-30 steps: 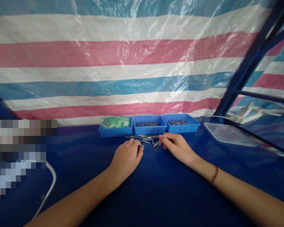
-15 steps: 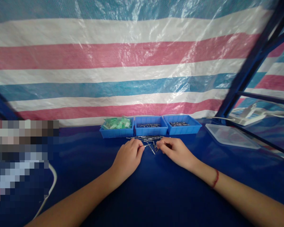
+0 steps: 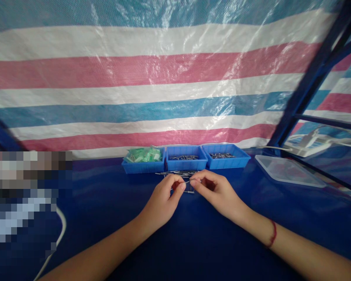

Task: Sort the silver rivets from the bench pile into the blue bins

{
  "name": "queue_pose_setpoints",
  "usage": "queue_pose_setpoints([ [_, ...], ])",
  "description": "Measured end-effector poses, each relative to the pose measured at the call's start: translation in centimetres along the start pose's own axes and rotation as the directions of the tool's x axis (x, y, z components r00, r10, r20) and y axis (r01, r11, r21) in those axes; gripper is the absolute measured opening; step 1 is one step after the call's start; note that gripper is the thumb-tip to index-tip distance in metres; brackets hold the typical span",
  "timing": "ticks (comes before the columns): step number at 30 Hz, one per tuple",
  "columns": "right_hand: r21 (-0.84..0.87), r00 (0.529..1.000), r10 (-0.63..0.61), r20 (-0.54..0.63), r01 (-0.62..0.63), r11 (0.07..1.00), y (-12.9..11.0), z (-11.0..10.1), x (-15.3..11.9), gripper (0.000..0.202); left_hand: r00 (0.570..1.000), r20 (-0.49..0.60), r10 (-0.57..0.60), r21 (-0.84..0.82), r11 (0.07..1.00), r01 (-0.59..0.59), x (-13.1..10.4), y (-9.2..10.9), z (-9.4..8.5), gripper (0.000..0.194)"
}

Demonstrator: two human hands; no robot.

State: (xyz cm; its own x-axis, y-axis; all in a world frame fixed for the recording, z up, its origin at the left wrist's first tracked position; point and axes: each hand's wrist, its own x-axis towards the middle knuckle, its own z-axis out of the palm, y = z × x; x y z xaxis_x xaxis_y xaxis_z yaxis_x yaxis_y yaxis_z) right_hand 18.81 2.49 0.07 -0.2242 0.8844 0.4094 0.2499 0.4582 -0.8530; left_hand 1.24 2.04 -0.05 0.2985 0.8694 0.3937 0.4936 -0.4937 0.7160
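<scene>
Thumb and forefinger of my left hand (image 3: 167, 197) are closed in a pinch on one end of a thin metal blind rivet (image 3: 187, 182). Opposite, my right hand (image 3: 220, 192) pinches its other end, so it spans the small gap between my fingertips. Just beyond my hands lies a loose pile of blind rivets (image 3: 178, 173), partly hidden by my fingers. Another rivet (image 3: 188, 191) rests on the blue table (image 3: 175, 246) below the gap.
Three blue trays stand behind the pile. The left tray (image 3: 143, 168) holds green plastic packets; the middle tray (image 3: 187, 164) and right tray (image 3: 231, 162) hold rivets. A clear plastic lid (image 3: 289, 171) and a white power strip (image 3: 310, 144) are at right, a white cable (image 3: 62, 222) at left.
My hands have come closer together, the left moving right. The rivet in my left fingers is now bridged between both hands. The loose rivets near my fingertips lie differently.
</scene>
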Motion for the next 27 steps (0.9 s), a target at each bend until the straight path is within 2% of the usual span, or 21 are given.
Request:
queue_pose_setpoints([
  [10,-0.028,0.999,-0.042,0.014,0.043,0.999,-0.32,-0.01,-0.05,0.017,0.999,0.007,0.053,-0.019,0.998,-0.053,-0.12,0.24,-0.13,0.013],
  [17,-0.088,0.997,-0.073,0.020,0.075,0.993,-0.67,-0.07,-0.13,0.016,0.999,-0.004,0.047,-0.022,0.999,-0.047,-0.09,0.05,0.03,0.007],
  [22,-0.158,0.995,-0.098,0.015,0.099,0.982,-0.70,-0.23,-0.05,0.014,0.997,-0.067,0.043,-0.015,0.999,-0.044,-0.15,0.16,0.01,0.006],
  [27,-0.218,0.983,-0.101,0.153,0.133,0.967,-0.45,-0.17,0.06,0.017,0.991,-0.100,0.084,0.018,0.996,-0.082,-0.22,0.20,-0.13,0.005],
])
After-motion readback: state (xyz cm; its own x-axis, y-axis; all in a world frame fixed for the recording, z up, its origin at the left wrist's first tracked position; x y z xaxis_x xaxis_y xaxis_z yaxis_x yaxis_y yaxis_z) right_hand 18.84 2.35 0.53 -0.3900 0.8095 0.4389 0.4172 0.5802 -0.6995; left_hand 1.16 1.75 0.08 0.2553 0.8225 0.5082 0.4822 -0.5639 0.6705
